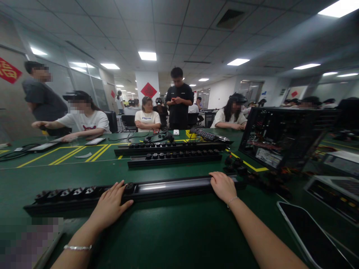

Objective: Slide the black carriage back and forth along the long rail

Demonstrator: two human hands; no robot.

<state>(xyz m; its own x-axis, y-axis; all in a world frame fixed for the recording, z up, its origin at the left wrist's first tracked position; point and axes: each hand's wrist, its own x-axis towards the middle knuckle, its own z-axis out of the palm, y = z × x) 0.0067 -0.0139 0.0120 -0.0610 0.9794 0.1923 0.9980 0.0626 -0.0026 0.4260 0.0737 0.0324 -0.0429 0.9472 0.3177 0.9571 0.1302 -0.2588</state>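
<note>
A long black power strip (174, 185) lies across the green table in front of me, with several sockets at its left end and a plain shiny stretch in the middle. My left hand (110, 204) rests on its front edge left of centre, fingers spread and flat. My right hand (223, 185) lies over the strip's right part, fingers curled over the top. Loose black plugs or sockets (237, 164) sit just beyond the right hand.
Two more black power strips (174, 157) lie further back. An open computer case (280, 136) stands at the right, a dark phone (311, 235) lies near the right edge. Yellow tape lines (70, 153) mark the table. Several people sit or stand at the far side.
</note>
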